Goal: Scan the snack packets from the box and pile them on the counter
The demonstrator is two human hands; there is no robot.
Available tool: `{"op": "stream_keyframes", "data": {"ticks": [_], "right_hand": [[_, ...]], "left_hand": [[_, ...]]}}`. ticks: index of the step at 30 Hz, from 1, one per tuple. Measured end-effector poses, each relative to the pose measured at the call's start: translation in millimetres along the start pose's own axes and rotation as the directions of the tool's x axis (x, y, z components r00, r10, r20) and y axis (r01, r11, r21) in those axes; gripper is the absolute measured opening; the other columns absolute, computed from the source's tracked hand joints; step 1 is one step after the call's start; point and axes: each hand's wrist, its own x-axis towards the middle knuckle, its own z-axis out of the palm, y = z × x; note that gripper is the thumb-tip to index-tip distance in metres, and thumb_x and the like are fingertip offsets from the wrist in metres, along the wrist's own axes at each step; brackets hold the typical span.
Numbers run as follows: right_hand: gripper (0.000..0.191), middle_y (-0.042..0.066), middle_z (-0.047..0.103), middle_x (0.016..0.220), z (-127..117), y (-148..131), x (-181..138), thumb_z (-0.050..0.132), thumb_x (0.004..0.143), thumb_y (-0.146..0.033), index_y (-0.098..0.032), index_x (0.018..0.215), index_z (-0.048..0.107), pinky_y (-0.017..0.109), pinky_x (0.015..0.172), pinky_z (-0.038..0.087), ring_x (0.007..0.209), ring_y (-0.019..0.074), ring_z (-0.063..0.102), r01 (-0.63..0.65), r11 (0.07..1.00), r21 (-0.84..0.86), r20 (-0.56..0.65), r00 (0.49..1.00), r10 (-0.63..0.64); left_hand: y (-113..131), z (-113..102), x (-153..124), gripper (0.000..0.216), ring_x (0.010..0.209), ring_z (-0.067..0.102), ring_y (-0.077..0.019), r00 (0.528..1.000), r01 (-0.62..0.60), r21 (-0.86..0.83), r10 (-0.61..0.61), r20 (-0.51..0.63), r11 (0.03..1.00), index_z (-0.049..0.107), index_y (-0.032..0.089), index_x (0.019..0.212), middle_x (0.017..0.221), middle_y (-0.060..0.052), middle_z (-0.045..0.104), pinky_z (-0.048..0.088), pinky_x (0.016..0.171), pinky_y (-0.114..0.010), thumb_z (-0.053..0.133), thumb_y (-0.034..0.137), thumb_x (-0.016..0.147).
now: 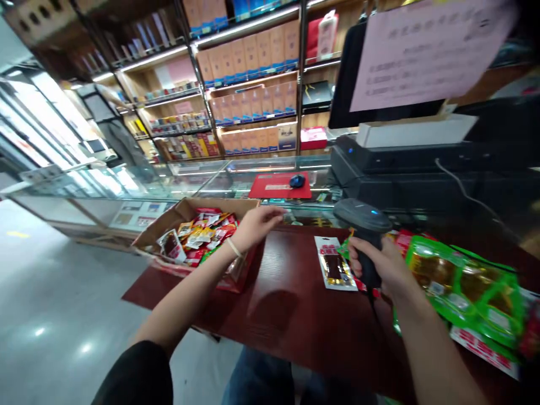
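My right hand (386,264) is wrapped round the grip of a black barcode scanner (363,222), its head pointing left over a white snack packet (336,267) lying flat on the dark red counter (287,309). My left hand (258,224) hovers at the right edge of a cardboard box (181,212) filled with several small snack packets (198,236). Its fingers are loosely curled and I see nothing in them.
Green snack bags (464,281) lie piled at the right of the counter. A black monitor and till (422,157) with a pink paper sign (426,50) stand behind. Glass display cases (177,180), a red mat with a mouse (297,181) and stocked shelves (248,84) lie beyond.
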Motion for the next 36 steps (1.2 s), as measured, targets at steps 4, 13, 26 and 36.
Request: {"op": "stream_keyframes", "data": {"ticks": [4,13,26,36], "right_hand": [[0.034,-0.004,0.052,0.055,39.8,2.9,9.6,0.077,0.072,-0.043,-0.021,0.071,0.052,0.02,0.033,0.04,0.038,0.0085,0.046,-0.028,0.999,-0.015,0.114,0.993,0.029],[0.035,-0.006,0.053,0.057,132.0,18.2,41.4,0.074,0.075,-0.044,-0.022,0.078,0.048,0.02,0.032,0.039,0.038,0.0085,0.045,-0.03,0.998,-0.064,0.336,0.94,0.05],[0.038,-0.006,0.052,0.055,143.4,31.1,54.2,0.075,0.072,-0.046,-0.022,0.076,0.045,0.021,0.032,0.039,0.037,0.0089,0.046,-0.094,0.99,-0.107,0.331,0.935,0.125],[0.032,-0.006,0.053,0.057,132.6,19.0,48.1,0.075,0.075,-0.038,-0.022,0.079,0.048,0.021,0.032,0.039,0.038,0.0092,0.046,-0.046,0.998,-0.052,0.32,0.945,0.06]], "left_hand": [[-59.2,-79.5,-26.5,0.03,0.085,0.067,-0.0216,0.978,0.2,0.092,-0.193,-0.073,0.975,0.073,0.018,0.1,0.093,-0.007,0.074,0.05,0.078,-0.029,0.066,0.038,0.078],[-147.2,-128.3,-69.1,0.019,0.064,0.063,-0.0174,0.893,0.37,0.304,-0.426,0.143,0.878,0.073,0.022,0.079,0.07,-0.001,0.072,0.044,0.06,-0.023,0.065,0.035,0.067],[-170.2,-106.0,-79.5,0.028,0.06,0.058,-0.0195,0.86,0.284,0.535,-0.458,0.224,0.796,0.07,0.023,0.077,0.071,-0.005,0.069,0.042,0.061,-0.026,0.073,0.024,0.049],[-160.4,-118.6,-79.8,0.012,0.059,0.055,-0.0187,0.807,0.407,0.511,-0.56,0.187,0.757,0.064,0.021,0.064,0.063,-0.002,0.064,0.038,0.062,-0.028,0.067,0.033,0.062]]}}
